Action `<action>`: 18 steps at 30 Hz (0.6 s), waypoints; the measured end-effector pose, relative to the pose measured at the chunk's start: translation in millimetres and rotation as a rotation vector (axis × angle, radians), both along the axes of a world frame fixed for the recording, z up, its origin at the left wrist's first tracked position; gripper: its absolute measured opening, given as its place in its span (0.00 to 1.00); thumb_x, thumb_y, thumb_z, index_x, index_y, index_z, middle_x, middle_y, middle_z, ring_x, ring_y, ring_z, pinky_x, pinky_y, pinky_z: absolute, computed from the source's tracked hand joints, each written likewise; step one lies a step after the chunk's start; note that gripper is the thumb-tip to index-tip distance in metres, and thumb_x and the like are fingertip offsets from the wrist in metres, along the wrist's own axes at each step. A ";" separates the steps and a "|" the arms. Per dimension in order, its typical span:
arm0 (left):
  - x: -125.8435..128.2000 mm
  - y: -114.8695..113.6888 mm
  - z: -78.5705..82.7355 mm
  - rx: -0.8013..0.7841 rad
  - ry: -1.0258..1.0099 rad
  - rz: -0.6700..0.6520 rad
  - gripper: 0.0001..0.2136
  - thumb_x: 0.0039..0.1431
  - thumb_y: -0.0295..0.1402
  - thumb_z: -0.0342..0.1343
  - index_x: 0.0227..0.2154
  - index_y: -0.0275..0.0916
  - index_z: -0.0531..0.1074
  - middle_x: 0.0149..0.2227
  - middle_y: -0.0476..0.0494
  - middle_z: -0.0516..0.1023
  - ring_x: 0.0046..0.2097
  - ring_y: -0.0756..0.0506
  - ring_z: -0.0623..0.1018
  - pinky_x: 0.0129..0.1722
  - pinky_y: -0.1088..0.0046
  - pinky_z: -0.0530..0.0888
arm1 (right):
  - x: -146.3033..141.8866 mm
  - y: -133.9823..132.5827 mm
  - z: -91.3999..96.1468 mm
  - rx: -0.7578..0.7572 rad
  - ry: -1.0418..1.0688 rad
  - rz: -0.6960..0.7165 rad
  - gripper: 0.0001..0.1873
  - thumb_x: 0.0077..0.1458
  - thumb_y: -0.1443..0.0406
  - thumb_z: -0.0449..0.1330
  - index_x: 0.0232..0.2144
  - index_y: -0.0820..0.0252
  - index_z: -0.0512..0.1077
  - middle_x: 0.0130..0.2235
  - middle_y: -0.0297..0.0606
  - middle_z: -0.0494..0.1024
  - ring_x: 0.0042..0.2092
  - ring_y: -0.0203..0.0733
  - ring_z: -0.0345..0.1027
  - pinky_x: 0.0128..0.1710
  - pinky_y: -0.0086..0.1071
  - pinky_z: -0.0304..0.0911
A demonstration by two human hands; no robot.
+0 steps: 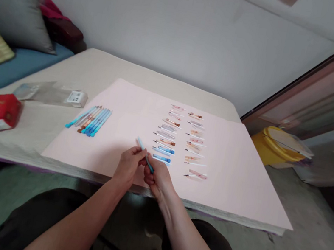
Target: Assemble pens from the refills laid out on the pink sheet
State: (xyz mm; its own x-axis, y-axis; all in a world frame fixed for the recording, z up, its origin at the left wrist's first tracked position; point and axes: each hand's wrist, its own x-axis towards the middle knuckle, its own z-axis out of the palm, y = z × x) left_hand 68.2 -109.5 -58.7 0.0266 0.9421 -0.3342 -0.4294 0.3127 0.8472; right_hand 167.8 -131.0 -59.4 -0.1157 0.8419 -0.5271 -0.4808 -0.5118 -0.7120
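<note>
Pen (141, 143) gripped by left hand (129, 163) and right hand (159, 177), seemingly mid-job, with whole pens (99, 122) left of it and dismantled pens (168, 142) right of it.

A slim blue pen (141, 142) is held slantwise at seven o'clock from the view's centre, gripped by the left hand (129, 163) and right hand (158, 177). Its pale end is pointed toward eleven o'clock, its darker blue end toward five; its middle is partly hidden by fingers.
</note>
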 end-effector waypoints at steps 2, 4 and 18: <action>-1.0 0.4 -0.2 -0.026 -0.013 -0.014 0.11 0.43 0.37 0.62 0.26 0.33 0.73 0.24 0.44 0.75 0.23 0.51 0.72 0.25 0.73 0.68 | 1.0 0.7 2.5 -0.052 0.054 0.033 0.20 0.53 0.50 0.55 0.29 0.64 0.69 0.16 0.30 0.66 0.13 0.25 0.48 0.12 0.20 0.38; -2.8 1.8 0.1 -0.069 -0.029 -0.009 0.11 0.43 0.37 0.62 0.25 0.33 0.72 0.24 0.43 0.75 0.21 0.51 0.71 0.23 0.73 0.67 | 2.0 0.7 4.7 -0.090 0.106 0.067 0.25 0.56 0.48 0.50 0.30 0.65 0.70 0.18 0.34 0.69 0.15 0.27 0.55 0.13 0.19 0.46; -11.3 9.3 3.0 -0.158 -0.054 0.170 0.11 0.41 0.33 0.64 0.29 0.34 0.72 0.28 0.43 0.76 0.29 0.49 0.76 0.30 0.73 0.71 | 14.1 -5.2 2.1 -0.075 -0.091 0.105 0.17 0.54 0.54 0.54 0.31 0.63 0.67 0.25 0.38 0.74 0.23 0.35 0.69 0.21 0.25 0.62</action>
State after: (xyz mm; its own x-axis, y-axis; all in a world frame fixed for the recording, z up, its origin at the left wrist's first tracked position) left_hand 56.9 -100.1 -55.6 -0.1065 0.8708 -0.4799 -0.5305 0.3585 0.7682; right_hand 181.9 -136.2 -57.3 -0.1498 0.7855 -0.6004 -0.3573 -0.6093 -0.7079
